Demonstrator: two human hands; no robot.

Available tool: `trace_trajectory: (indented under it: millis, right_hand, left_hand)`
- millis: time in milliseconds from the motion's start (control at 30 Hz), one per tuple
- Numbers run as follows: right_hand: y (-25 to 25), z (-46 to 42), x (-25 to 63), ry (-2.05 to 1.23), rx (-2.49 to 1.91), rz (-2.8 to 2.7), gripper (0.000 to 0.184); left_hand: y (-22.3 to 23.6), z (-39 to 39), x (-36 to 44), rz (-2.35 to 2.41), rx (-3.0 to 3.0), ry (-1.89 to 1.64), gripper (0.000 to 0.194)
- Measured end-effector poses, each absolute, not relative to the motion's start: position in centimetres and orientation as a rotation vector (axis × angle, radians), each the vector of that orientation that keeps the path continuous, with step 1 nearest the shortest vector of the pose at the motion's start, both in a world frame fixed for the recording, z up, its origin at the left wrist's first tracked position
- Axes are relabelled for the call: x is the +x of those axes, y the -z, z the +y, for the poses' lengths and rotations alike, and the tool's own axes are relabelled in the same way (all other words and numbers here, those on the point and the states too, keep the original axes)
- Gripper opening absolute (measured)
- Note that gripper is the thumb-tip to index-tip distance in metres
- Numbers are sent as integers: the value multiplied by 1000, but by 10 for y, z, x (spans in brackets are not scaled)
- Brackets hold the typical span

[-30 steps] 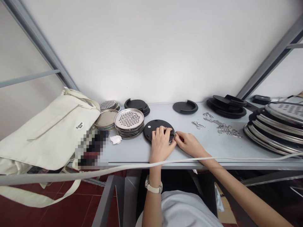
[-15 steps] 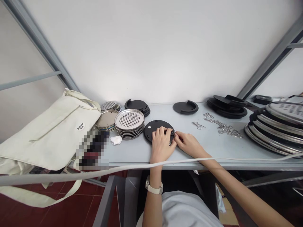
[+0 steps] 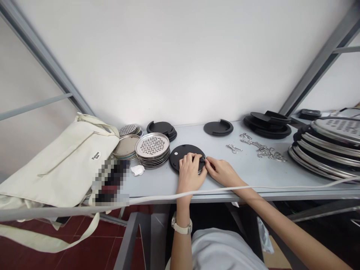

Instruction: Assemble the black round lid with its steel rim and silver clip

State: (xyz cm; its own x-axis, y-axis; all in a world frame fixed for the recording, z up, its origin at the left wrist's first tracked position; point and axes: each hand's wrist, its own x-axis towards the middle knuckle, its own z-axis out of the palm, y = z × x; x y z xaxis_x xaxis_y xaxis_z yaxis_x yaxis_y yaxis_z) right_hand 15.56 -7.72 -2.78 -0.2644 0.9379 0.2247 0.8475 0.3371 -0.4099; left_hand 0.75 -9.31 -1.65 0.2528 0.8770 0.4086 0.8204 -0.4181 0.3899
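Observation:
A black round disc (image 3: 185, 150) with a white dot lies on the grey table in front of me. My left hand (image 3: 191, 166) holds it down, fingers bent over its top and thumb near the right edge. At that edge, the thumb and forefinger of my right hand (image 3: 221, 171) pinch a small metal wire clip (image 3: 204, 159), mostly hidden by the fingertips. Loose wire clips (image 3: 270, 153) lie in a pile to the right, with a few more (image 3: 234, 149) nearer my hand. A stack of metal grater discs (image 3: 153, 145) stands left of the black disc.
Black round holders (image 3: 218, 128) sit by the wall, more stacked at the back right (image 3: 267, 125). Large metal-and-black discs (image 3: 329, 150) pile up at far right. A cream bag (image 3: 56, 165) and crumpled tissue (image 3: 137, 170) are left. A white cable (image 3: 225, 190) crosses the front.
The view has shifted slightly. My right fingertips have moved a little at the disc's edge, and more of the wire clip shows. My left hand stays on the disc.

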Motion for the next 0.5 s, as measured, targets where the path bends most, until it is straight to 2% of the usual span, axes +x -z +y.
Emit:
trace_trajectory:
  millis: [267,500]
  right_hand:
    - [28,-78,155,-212,-1603,-2228,31]
    - [29,-77,154,-190,-1595,-2226,30]
  left_hand:
    - [6,-102,-7,1499,2282,-965,38]
    - [14,-102,-22,1754,2286,-755,50]
